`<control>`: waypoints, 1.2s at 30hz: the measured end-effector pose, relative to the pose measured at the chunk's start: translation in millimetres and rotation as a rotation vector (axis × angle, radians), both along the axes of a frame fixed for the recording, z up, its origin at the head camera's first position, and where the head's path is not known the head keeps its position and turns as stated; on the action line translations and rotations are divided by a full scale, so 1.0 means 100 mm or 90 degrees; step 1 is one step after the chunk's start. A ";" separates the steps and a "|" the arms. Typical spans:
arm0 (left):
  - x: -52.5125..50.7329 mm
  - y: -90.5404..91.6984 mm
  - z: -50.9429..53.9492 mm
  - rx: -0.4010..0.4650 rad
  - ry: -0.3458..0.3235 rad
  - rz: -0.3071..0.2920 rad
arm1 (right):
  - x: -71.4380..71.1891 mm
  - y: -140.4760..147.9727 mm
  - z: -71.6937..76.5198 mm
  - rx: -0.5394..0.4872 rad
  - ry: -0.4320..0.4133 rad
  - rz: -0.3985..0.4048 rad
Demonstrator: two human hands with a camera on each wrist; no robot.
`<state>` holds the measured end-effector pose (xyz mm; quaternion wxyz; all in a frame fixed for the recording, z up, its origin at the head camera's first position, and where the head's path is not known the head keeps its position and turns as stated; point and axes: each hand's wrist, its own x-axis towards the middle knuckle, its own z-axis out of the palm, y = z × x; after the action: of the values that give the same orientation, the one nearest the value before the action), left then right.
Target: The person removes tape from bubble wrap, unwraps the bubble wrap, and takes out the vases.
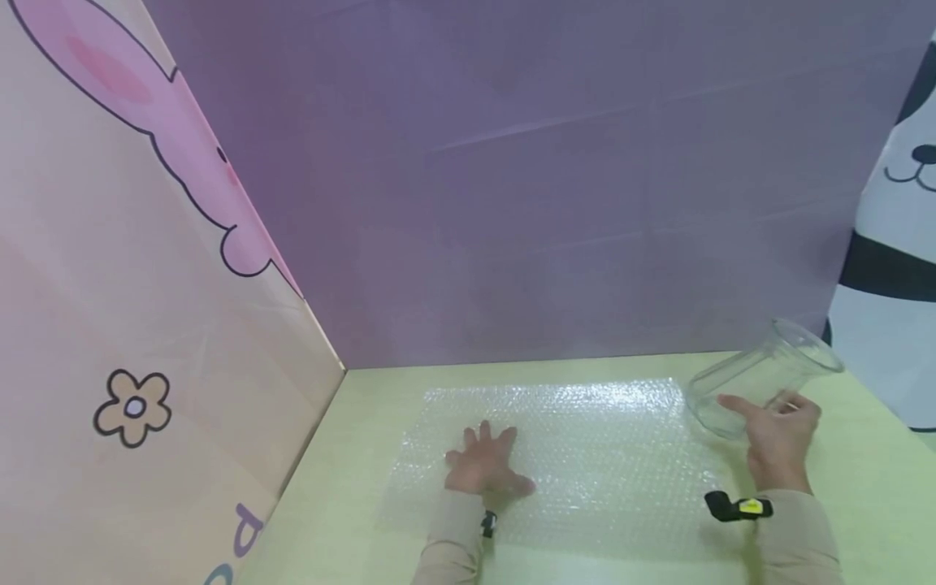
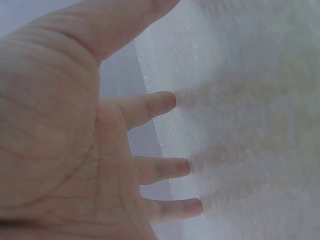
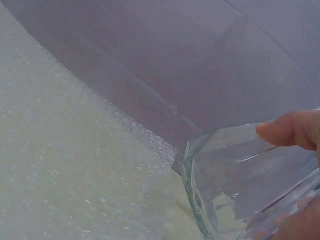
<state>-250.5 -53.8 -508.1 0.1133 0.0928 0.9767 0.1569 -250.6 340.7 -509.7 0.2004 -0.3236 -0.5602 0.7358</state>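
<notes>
A sheet of clear bubble wrap (image 1: 607,471) lies flat on the pale yellow-green table. My left hand (image 1: 484,467) rests on its left part with the fingers spread; in the left wrist view the fingertips (image 2: 182,166) touch the wrap. Beyond the sheet's right edge, my right hand (image 1: 781,439) grips a clear glass vase (image 1: 760,374). The vase is tilted, its flared mouth up to the right and its base toward the wrap. Up close in the right wrist view, the thumb (image 3: 285,131) presses the side of the glass vase (image 3: 240,175), near its thick base.
A purple backdrop (image 1: 556,203) stands along the table's far edge. On the left is a pale panel (image 1: 197,325) with a flower and a pink figure, and on the right a panda print (image 1: 885,341). The table (image 1: 329,504) shows around the wrap.
</notes>
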 end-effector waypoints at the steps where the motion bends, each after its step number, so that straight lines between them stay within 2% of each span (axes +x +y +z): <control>1: 0.00 0.00 0.00 0.000 0.000 0.000 | 0.00 0.00 0.00 -0.002 0.005 -0.005; 6: 0.00 0.00 0.00 -0.002 0.003 0.000 | 0.00 0.03 -0.01 0.001 0.008 -0.020; 15: 0.01 0.01 0.01 -0.002 0.004 0.000 | 0.01 0.12 -0.02 0.027 -0.050 -0.015; 23: 0.02 0.01 0.03 0.006 0.000 0.003 | 0.05 0.19 -0.03 0.034 -0.051 -0.027; 32: 0.01 0.01 0.01 0.005 -0.001 0.004 | 0.09 0.27 -0.02 0.049 -0.077 0.006; 36: 0.00 0.01 -0.01 0.001 -0.004 0.005 | 0.09 0.26 -0.04 0.089 -0.096 0.015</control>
<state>-250.3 -52.6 -508.9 0.1155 0.0884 0.9766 0.1585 -241.2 366.8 -514.0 0.1712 -0.3565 -0.6274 0.6708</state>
